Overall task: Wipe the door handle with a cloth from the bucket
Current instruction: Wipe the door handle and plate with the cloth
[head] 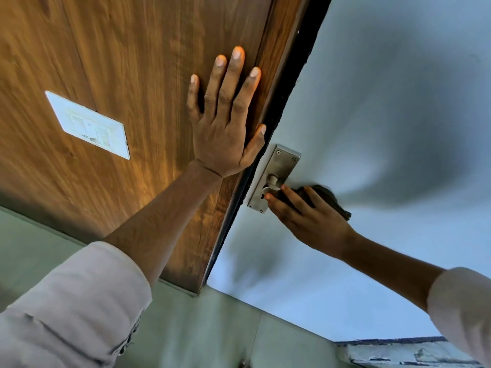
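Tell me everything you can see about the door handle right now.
The door handle is brushed, silver-looking metal: a short round neck on a long rectangular backplate with screws showing at its corners. It sits on the pale door, close to the edge by the wooden frame. Its lever is mostly hidden by the right hand, which presses a dark cloth against it. A keyhole seems to sit lower on the plate.

The left hand (pixel 225 123) is lying flat on the wood panel (pixel 119 62), with the switch plate (pixel 89 125) at its nine o'clock. At its four o'clock, the right hand (pixel 308 221) is pressing a cloth (pixel 336 200) over the door handle (pixel 273 181) on the door (pixel 385 128).
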